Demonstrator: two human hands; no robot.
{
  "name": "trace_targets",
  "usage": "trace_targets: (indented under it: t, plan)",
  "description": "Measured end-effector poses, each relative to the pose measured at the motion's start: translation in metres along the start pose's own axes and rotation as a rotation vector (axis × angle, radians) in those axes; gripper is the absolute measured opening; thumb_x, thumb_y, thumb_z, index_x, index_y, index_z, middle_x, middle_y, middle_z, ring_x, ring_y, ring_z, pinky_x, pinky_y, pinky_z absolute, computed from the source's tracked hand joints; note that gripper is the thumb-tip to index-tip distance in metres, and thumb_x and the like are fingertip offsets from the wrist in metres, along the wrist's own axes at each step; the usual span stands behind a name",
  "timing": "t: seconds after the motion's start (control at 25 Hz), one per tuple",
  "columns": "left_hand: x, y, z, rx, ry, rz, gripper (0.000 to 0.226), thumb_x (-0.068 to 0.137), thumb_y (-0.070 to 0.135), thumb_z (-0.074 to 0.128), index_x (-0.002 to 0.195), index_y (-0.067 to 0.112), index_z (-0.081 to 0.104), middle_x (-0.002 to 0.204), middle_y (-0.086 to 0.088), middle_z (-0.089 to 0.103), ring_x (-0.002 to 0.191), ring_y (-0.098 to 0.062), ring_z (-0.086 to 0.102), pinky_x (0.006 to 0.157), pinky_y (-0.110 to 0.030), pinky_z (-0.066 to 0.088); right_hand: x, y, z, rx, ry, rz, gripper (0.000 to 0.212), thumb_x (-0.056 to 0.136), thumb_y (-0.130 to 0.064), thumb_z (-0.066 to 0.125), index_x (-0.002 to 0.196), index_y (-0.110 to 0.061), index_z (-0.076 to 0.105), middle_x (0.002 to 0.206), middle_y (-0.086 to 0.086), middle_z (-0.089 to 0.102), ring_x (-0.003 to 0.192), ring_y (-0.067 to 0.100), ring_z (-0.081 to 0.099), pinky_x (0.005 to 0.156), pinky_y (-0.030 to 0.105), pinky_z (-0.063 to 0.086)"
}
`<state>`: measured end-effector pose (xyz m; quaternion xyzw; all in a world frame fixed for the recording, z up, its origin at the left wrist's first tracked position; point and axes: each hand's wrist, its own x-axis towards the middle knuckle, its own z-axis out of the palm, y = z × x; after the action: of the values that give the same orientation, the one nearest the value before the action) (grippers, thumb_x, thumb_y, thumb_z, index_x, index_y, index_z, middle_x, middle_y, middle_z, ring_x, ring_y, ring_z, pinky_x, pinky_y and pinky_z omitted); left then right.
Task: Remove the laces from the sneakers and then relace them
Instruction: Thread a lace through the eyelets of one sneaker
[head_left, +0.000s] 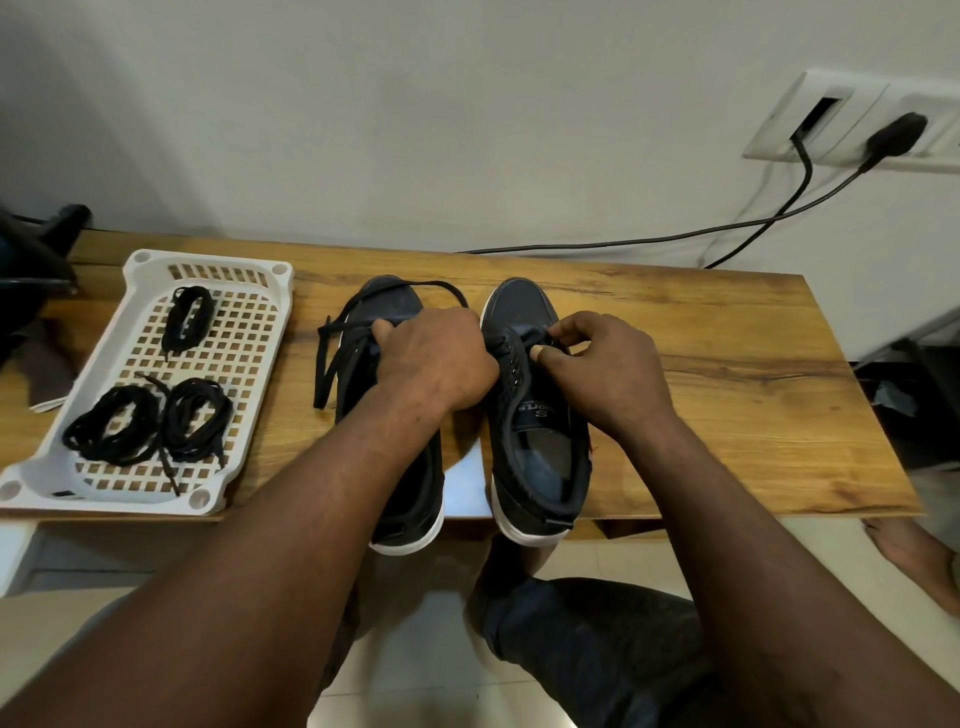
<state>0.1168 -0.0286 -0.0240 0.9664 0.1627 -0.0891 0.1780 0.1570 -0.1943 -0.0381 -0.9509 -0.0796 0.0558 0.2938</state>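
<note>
While the left sneaker and right sneaker stand side by side on the table, the right hand pinches a lace in its grip at the right sneaker's front eyelets; the left hand curls over the left sneaker's loose lace; what its grip holds cannot be told.

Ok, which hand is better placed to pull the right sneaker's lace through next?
Probably the right hand: its fingers pinch the lace on the right sneaker, at its front eyelets. The left hand sits over the left sneaker.
</note>
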Motion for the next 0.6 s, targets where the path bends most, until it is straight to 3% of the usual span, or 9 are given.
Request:
trace_targets:
  t: [0.2, 0.36, 0.6]
  plan:
    - [0.006, -0.005, 0.007, -0.082, 0.035, -0.001, 0.014, 0.102, 0.040, 0.059, 0.110, 0.029, 0.061, 0.101, 0.005, 0.068, 0.103, -0.025, 0.061, 0.106, -0.058, 0.031, -0.002, -0.004, -0.005, -0.043, -0.015, -0.020, 0.037, 0.094, -0.040, 0.072, 0.127, -0.023, 0.076, 0.126, 0.000, 0.072, 0.106, 0.016, 0.069, 0.082, 0.027, 0.049]
    - [0.007, -0.004, 0.010, -0.046, 0.038, -0.003, 0.016, 0.102, 0.042, 0.058, 0.106, 0.027, 0.063, 0.098, 0.004, 0.068, 0.102, -0.025, 0.062, 0.105, -0.058, 0.032, -0.004, -0.009, -0.003, -0.121, -0.051, -0.029, 0.043, 0.094, -0.045, 0.067, 0.133, -0.026, 0.071, 0.132, 0.002, 0.062, 0.117, 0.023, 0.063, 0.093, 0.039, 0.056]
    - [0.009, -0.004, 0.000, -0.168, 0.036, -0.052, 0.014, 0.102, 0.026, 0.051, 0.113, 0.020, 0.059, 0.104, 0.000, 0.065, 0.099, -0.026, 0.055, 0.105, -0.058, 0.033, -0.010, -0.017, -0.004, -0.327, -0.158, -0.073, 0.049, 0.100, -0.055, 0.055, 0.141, -0.029, 0.064, 0.143, 0.000, 0.050, 0.125, 0.026, 0.057, 0.092, 0.040, 0.054]
